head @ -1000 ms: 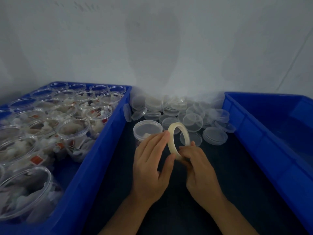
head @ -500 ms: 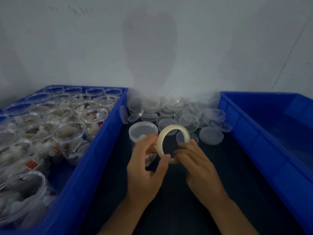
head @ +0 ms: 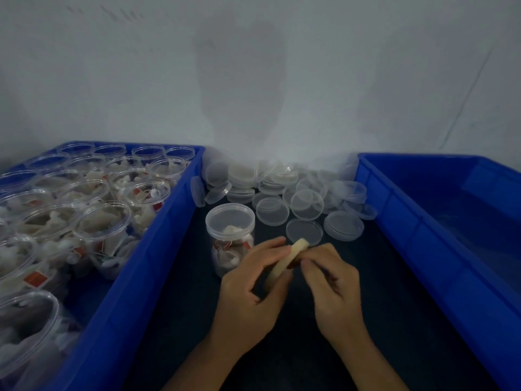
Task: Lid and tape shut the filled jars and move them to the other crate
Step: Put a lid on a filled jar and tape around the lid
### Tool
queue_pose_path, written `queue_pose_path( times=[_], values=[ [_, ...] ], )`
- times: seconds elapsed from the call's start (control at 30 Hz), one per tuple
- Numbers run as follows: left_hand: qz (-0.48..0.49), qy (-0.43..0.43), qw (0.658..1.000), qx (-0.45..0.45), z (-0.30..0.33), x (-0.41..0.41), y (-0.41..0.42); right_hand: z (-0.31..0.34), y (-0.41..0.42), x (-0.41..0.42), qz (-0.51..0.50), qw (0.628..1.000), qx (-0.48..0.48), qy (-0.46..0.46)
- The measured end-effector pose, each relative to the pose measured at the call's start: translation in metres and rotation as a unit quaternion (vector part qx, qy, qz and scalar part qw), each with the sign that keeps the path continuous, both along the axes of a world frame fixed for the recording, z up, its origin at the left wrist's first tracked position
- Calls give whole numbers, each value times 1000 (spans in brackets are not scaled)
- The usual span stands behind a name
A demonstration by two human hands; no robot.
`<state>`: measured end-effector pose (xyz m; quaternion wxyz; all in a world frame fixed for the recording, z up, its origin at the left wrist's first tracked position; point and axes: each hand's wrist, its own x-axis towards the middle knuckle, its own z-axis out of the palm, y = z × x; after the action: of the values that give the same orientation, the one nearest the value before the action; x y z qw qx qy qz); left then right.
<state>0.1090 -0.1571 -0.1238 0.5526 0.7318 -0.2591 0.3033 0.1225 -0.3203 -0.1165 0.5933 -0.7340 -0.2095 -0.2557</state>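
One clear plastic jar with a lid on it (head: 229, 235) is stood on the dark table (head: 180, 306), not yet taped. The cream ring of tape (head: 282, 265) is gripped edge-on by the left hand (head: 251, 289) and pinched by the right hand (head: 332, 286). Many open filled jars (head: 98, 224) are left in the left blue plastic crate (head: 158, 255); nothing can be seen in the right blue plastic crate (head: 423, 244). The tape's loose end cannot be made out.

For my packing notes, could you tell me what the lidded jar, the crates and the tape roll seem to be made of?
Lidded jar: clear, glossy plastic, apparently; its contents show through.
Left crate and right crate: opaque blue moulded plastic with a slight sheen.
Tape roll: pale cream, matte; possibly paper tape, too blurred to confirm.
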Motion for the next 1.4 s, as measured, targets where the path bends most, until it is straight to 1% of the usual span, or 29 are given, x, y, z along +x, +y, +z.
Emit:
queue_pose_path(
  times=[0.07, 0.13, 0.2, 0.27, 0.33, 0.4, 0.47, 0.53, 0.67, 0.73, 0.83, 0.9, 1.0, 1.1, 1.17, 1.3, 1.4],
  values=[
    [-22, 27, 999, 3, -2, 1, -1, 3, 3, -1, 12, 996, 52, 75],
    [-41, 46, 998, 7, -3, 1, -3, 7, 4, -1, 54, 984, 89, 148],
    [-47, 75, 996, -17, -2, 0, -3, 8, 5, 0, 66, 981, 68, 168],
    [-38, 97, 993, -63, -2, 1, -1, 6, 6, 0, 34, 990, -10, 133],
    [-34, 120, 984, -124, 0, 2, 0, 0, 5, -1, 6, 992, -106, 71],
    [-31, 150, 973, -172, 4, 3, 1, -4, 6, -2, 8, 981, -192, 13],
    [-29, 187, 962, -196, 7, 4, 1, -7, 8, -1, 36, 969, -243, -27],
    [-32, 213, 954, -207, 8, 4, 3, -9, 9, 0, 56, 962, -262, -43],
    [-48, 245, 946, -207, 9, 4, 5, -11, 5, 3, 57, 956, -284, -55],
    [-72, 262, 937, -219, 8, 5, 5, -10, 4, 2, 60, 960, -270, -43],
    [-97, 270, 938, -196, 4, 6, 6, -8, 5, 0, 57, 975, -215, -5],
    [-125, 268, 935, -197, 2, 6, 7, -9, 3, 2, 48, 977, -206, -5],
    [-162, 284, 913, -244, 3, 7, 6, -12, 0, 5, 44, 968, -248, -22],
    [-141, 309, 890, -303, 10, 7, 5, -15, -1, 8, 37, 948, -313, -46],
    [-126, 322, 884, -315, 11, 7, 6, -16, -2, 10, 30, 941, -333, -54],
    [-136, 341, 868, -335, 13, 7, 6, -16, -5, 12, 11, 929, -363, -70],
    [-142, 337, 872, -325, 12, 7, 6, -18, -4, 12, -1, 930, -363, -62]
  ],
)
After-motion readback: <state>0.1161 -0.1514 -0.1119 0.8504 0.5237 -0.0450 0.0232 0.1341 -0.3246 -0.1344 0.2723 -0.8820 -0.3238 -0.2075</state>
